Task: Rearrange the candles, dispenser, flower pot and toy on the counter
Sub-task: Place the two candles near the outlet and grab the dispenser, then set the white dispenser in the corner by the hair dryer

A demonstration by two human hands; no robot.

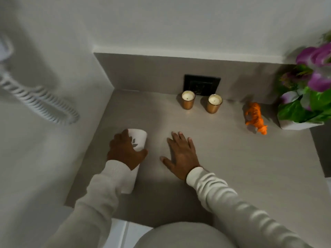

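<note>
My left hand (125, 150) is wrapped around a tall white dispenser (138, 140) with a leaf mark, standing near the counter's left edge. Flat on the grey counter (232, 158) just to its right lies my right hand (180, 153), fingers spread and holding nothing. Two candles in gold cups, the left candle (188, 99) and the right candle (214, 103), stand side by side at the back wall. An orange toy tiger (256, 118) stands to their right, next to a white flower pot (300, 125) with purple flowers and green leaves at the far right.
A black wall socket (202, 85) sits in the backsplash behind the candles. A white coiled cord (35, 101) hangs on the left wall. The counter ends at a wall on the left and drops off at the front.
</note>
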